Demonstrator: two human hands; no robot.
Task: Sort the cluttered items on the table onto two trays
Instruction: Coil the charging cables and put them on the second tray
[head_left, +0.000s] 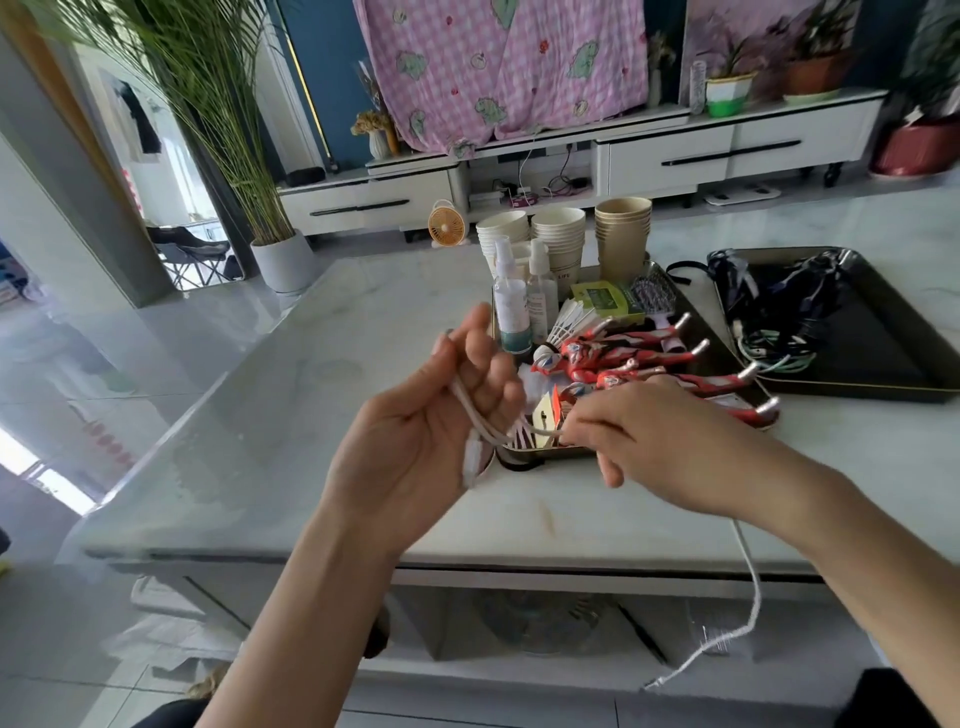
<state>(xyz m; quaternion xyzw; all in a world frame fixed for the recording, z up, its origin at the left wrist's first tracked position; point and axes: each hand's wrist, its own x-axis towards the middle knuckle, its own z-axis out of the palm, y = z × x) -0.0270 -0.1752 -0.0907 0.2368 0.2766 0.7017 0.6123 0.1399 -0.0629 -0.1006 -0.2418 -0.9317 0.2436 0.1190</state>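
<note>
White cable is stretched between both hands, just in front of the near-left corner of the crowded tray. L hand is palm-up w/ fingers loosely curled round a couple of strands, and a plug end hangs below the palm. R hand pinches the cable w/ thumb and fingertips, other fingers tucked narrow, right over that tray's front edge. A loose tail, prob. the same cable, drops off the table edge in front of the tray and dangles toward the floor.

Looks like the cable is being gathered or coiled. Judging by the cords piled in the dark tray to the right of the crowded tray, that's prob. where it belongs.

Risks:
- Dangling tail: if pulled up fast it could snag on the table edge or whip round, yanking the coil out of the L hand, whose hold looks slack.
- R hand sits just beside the red toy figures at the tray's front. A sweep to the right w/ cable trailing could hook a leg and drag figures off.
- Spray bottles at the tray's left side are tall and upright, and the paper cup stacks stand behind them. A swinging plug or loop could tip them, esp. the bottles.
- Shuttlecock mid-tray is light, so an easy knock.
- Uncoiled drop into the dark tray would tangle w/ cords there.

Safer: finish winding, lift clear, carry high.
</note>
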